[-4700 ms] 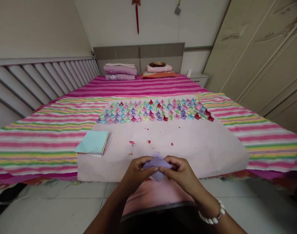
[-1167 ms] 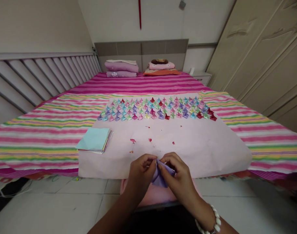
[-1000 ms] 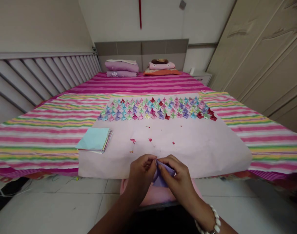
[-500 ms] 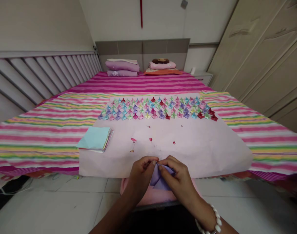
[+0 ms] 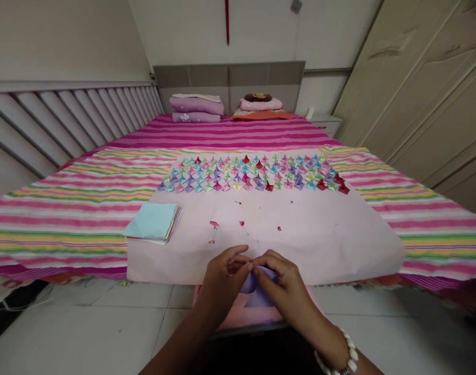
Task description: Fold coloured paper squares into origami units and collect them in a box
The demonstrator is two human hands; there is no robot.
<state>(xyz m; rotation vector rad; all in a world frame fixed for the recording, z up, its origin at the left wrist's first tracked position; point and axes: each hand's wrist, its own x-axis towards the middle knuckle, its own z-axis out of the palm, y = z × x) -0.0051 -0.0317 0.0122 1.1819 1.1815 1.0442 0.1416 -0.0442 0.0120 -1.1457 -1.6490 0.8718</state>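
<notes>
Left hand (image 5: 223,278) has raised its index finger (image 5: 238,249); purple paper (image 5: 260,297), flat earlier, now curls.

A bracelet (image 5: 352,353) of chunky white beads circles the person's right wrist, rounded and uneven like small nuggets, with silver-coloured pieces (image 5: 344,371) on its lower side. The left hand (image 5: 223,278), the right hand (image 5: 280,278) and both forearms (image 5: 186,330) are bare. Clothing over the lap (image 5: 257,354) is too dark to make out.
</notes>
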